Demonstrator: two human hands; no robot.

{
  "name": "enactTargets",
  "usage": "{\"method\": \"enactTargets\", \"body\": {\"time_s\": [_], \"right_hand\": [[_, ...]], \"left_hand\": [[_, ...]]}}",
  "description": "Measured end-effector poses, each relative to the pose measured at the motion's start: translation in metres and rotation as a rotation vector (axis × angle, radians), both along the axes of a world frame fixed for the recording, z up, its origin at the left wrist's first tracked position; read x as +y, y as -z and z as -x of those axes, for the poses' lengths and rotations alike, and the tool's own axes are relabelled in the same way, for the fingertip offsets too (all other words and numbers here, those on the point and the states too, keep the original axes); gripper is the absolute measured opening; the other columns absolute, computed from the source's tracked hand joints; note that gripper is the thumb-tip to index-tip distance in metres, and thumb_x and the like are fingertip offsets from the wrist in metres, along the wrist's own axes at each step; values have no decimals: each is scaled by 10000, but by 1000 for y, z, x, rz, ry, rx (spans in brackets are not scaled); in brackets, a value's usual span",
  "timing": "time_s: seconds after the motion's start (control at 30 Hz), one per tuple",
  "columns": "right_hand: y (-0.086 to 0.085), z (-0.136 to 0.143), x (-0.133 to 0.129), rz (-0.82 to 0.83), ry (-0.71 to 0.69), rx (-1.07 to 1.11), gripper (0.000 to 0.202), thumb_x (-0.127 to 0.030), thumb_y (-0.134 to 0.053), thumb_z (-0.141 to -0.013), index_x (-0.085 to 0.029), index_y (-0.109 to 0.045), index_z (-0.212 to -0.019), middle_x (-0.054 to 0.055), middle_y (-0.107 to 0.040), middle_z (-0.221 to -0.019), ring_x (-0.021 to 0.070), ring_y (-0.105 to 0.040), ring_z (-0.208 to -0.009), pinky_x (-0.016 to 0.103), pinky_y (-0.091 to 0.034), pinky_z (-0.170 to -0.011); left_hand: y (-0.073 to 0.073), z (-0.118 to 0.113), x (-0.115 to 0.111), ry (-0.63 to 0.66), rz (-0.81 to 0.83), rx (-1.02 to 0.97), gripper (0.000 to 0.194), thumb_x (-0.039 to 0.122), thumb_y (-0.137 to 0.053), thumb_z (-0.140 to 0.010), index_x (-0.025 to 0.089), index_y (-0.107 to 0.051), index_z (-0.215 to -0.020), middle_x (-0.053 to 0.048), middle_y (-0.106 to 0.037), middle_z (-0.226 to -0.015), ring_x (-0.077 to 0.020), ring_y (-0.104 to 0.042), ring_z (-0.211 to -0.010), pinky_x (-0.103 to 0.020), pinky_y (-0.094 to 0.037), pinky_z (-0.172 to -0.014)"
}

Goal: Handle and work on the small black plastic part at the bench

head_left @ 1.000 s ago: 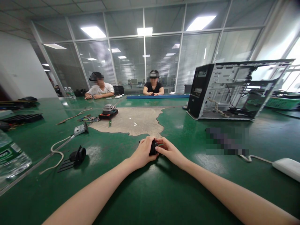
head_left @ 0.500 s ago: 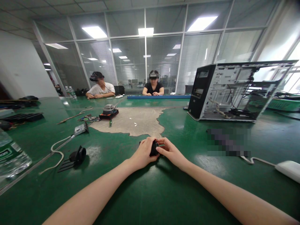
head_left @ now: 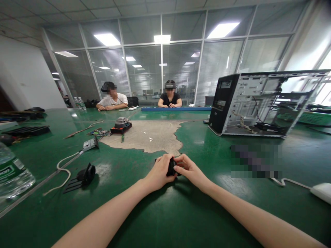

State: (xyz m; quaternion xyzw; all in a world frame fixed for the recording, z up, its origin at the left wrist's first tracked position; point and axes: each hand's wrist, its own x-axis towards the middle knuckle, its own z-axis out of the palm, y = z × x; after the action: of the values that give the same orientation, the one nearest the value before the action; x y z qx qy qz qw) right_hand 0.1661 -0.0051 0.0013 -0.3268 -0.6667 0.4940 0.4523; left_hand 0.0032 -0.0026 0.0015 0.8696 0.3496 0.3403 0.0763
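Note:
A small black part [head_left: 171, 167] sits between my two hands at the middle of the green table; its kind is hidden by my fingers. My left hand [head_left: 161, 171] is wrapped over its left side, with the thumb along the near edge. On the other side, my right hand [head_left: 188, 169] has its thumb and fingertips closed against the part's right edge. Off to the left lies a black plastic piece [head_left: 84, 175] with a round ring and several flat prongs. Beyond my hands the table's covering is torn, baring a pale patch [head_left: 144, 137].
An open computer case [head_left: 227, 103] stands at the right. A heatsink with a fan [head_left: 121, 124], a small metal bracket [head_left: 90, 144] and a grey cable [head_left: 62, 168] lie left of centre. A water bottle [head_left: 12, 172] stands at the left edge. Two people sit across the table.
The whole view has shifted slightly downward in the picture. Both hands keep their hold on the black part, with hardly any movement of the fingers.

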Motion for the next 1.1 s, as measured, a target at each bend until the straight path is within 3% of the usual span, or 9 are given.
{"method": "enactTargets", "body": {"time_s": [0.23, 0.43, 0.67, 0.93, 1.1], "right_hand": [[1, -1, 0, 19, -43, -30, 262, -331, -625, -709, -215, -493, -903, 14, -558, -912, 175, -553, -889, 322, -460, -748], [0, 1, -1, 27, -16, 4, 214, -357, -600, -730, -214, -498, -852, -11, -540, -844, 139, -555, -763, 285, -459, -669], [3, 1, 2, 28, 3, -16, 278, -370, -601, -726, -220, -483, -928, 25, -541, -927, 170, -554, -849, 311, -468, -712], [6, 0, 5, 19, 9, 10, 218, -351, -610, -723, -212, -498, -848, -3, -556, -830, 157, -575, -773, 283, -469, -642], [6, 0, 6, 34, 40, -49, 264, -362, -607, -723, -210, -505, -913, 27, -566, -927, 176, -570, -844, 321, -466, -720]], "left_hand": [[0, 0, 0, -11, 13, 9, 514, 159, -625, -649, 203, -350, -1081, -61, -473, -1043, -233, -459, -989, -393, -347, -879], [0, 0, 0, -12, -7, 10, 529, 169, -642, -641, 188, -347, -1081, -68, -468, -1060, -230, -451, -1001, -377, -346, -878], [1, 0, 2, -4, 27, -19, 549, 170, -636, -636, 211, -341, -1097, -62, -475, -1045, -240, -464, -985, -401, -349, -874], [2, 1, 2, 2, 22, -33, 539, 187, -635, -644, 219, -348, -1099, -64, -471, -1062, -243, -460, -1004, -410, -339, -882], [1, 1, 2, 6, 33, -32, 555, 187, -643, -641, 218, -348, -1110, -63, -475, -1055, -241, -462, -996, -406, -341, -876]]}}
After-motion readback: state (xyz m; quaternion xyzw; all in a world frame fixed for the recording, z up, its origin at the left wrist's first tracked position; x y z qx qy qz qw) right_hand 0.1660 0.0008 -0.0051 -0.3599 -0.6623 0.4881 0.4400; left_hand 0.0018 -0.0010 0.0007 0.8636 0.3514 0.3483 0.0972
